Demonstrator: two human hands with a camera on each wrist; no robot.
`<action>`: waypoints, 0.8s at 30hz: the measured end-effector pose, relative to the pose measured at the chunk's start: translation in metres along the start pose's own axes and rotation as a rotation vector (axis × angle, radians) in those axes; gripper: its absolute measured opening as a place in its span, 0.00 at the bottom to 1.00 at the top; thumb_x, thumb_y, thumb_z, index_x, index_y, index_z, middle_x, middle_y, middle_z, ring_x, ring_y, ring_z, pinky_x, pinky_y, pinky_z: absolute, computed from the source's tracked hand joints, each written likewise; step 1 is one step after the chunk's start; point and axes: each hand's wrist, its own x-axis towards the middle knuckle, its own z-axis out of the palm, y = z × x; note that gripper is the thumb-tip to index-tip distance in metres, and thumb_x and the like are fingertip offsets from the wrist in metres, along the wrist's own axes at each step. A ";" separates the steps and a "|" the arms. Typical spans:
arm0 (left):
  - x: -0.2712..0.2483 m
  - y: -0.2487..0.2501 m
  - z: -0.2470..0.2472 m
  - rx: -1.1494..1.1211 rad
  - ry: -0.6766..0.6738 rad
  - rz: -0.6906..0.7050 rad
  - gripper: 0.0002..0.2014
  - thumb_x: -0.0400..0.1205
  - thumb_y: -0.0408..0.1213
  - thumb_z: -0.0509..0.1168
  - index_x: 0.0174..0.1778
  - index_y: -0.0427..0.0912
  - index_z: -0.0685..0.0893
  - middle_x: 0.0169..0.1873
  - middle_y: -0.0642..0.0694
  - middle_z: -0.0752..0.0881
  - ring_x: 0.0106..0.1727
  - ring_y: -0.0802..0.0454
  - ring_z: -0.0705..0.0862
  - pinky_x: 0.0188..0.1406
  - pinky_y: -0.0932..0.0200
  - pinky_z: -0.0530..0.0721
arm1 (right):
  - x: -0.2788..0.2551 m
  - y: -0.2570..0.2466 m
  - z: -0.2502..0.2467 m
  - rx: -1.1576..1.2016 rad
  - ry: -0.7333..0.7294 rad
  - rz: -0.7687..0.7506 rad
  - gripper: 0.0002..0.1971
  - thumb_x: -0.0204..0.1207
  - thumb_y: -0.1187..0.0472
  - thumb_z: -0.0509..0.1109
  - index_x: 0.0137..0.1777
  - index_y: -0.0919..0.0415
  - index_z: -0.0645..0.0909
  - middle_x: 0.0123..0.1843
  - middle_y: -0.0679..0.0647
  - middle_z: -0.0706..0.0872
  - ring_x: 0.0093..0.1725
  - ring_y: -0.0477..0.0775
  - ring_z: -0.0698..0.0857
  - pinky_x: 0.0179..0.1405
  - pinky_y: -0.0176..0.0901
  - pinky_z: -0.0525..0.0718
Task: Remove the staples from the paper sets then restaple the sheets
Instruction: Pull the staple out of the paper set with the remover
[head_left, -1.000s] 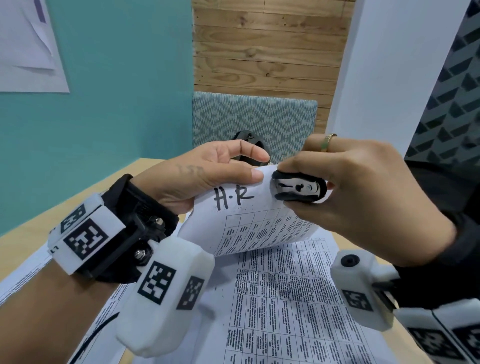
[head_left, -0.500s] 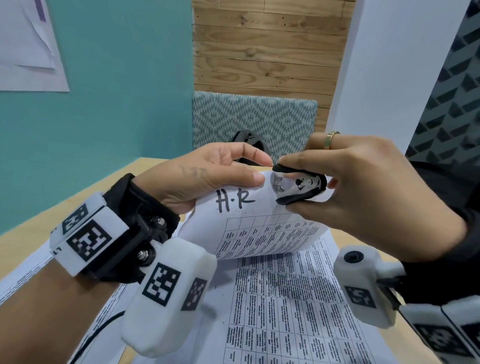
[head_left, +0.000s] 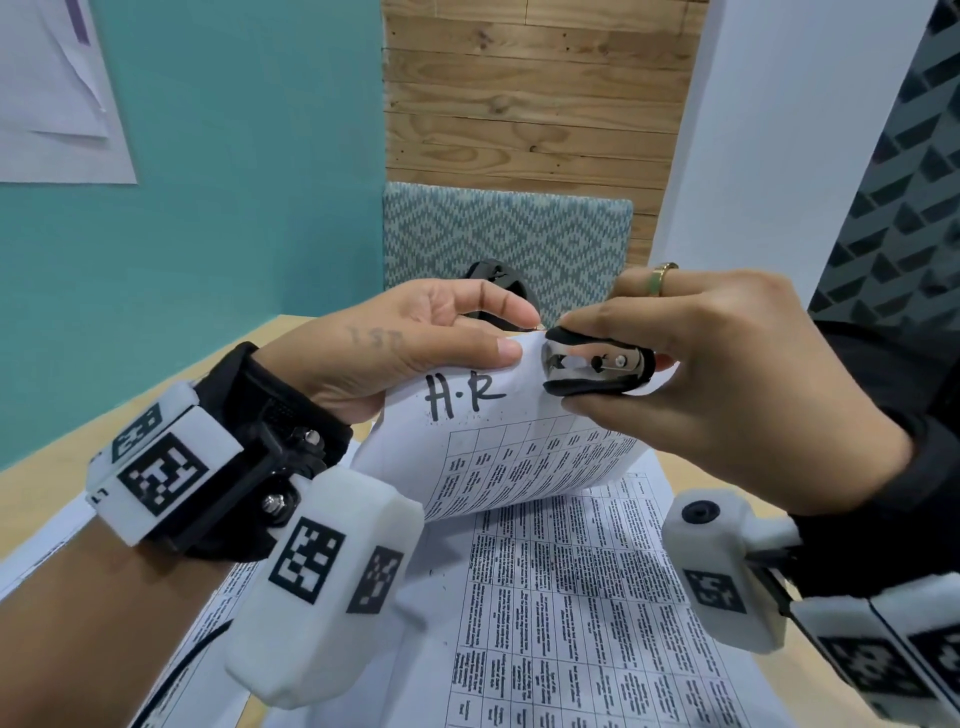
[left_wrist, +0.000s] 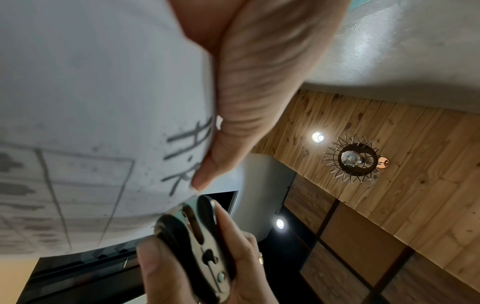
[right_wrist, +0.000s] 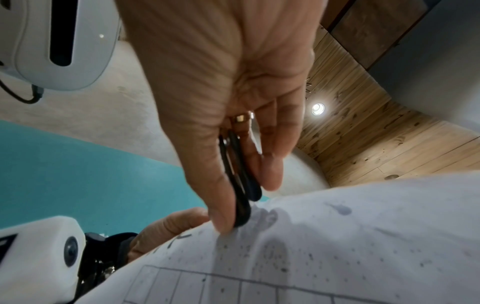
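A stapled paper set (head_left: 498, 447) marked "H·R" curls up off the table, held in the air. My left hand (head_left: 415, 343) pinches its top edge between thumb and fingers, just left of the corner. My right hand (head_left: 691, 374) grips a black and chrome staple remover (head_left: 597, 366) between thumb and fingers, its jaws at the sheet's top corner. In the left wrist view the staple remover (left_wrist: 197, 242) sits just below my thumb (left_wrist: 241, 115) on the paper (left_wrist: 91, 102). The right wrist view has the remover (right_wrist: 239, 181) edge-on against the paper (right_wrist: 337, 236). The staple itself is hidden.
More printed sheets (head_left: 571, 613) lie flat on the wooden table (head_left: 218, 358) under my hands. A black object (head_left: 493, 275) sits behind my left hand, before a patterned chair back (head_left: 509, 234). A teal wall (head_left: 234, 156) runs along the left.
The staple remover has turned in my right hand and its handles have spread, so its chrome side now faces up. Both hands stay at the paper's top corner.
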 end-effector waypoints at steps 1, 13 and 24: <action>0.000 0.000 0.000 -0.001 -0.004 -0.003 0.11 0.71 0.28 0.65 0.48 0.42 0.81 0.29 0.45 0.89 0.27 0.53 0.87 0.28 0.60 0.86 | 0.000 0.000 0.000 0.005 0.002 -0.002 0.12 0.62 0.56 0.74 0.43 0.60 0.89 0.33 0.47 0.79 0.30 0.60 0.80 0.28 0.53 0.82; -0.003 0.003 0.004 0.137 -0.003 -0.016 0.14 0.69 0.28 0.69 0.50 0.42 0.82 0.35 0.46 0.90 0.31 0.53 0.87 0.32 0.60 0.87 | 0.001 -0.002 0.001 0.096 -0.042 0.066 0.09 0.62 0.56 0.74 0.41 0.57 0.89 0.31 0.47 0.83 0.30 0.54 0.81 0.31 0.52 0.81; -0.005 0.003 0.014 0.301 0.082 0.091 0.14 0.65 0.27 0.77 0.43 0.44 0.84 0.28 0.48 0.88 0.29 0.59 0.85 0.33 0.70 0.82 | 0.003 -0.005 -0.005 0.254 -0.083 0.080 0.13 0.59 0.56 0.77 0.44 0.57 0.91 0.32 0.42 0.85 0.34 0.43 0.82 0.34 0.38 0.79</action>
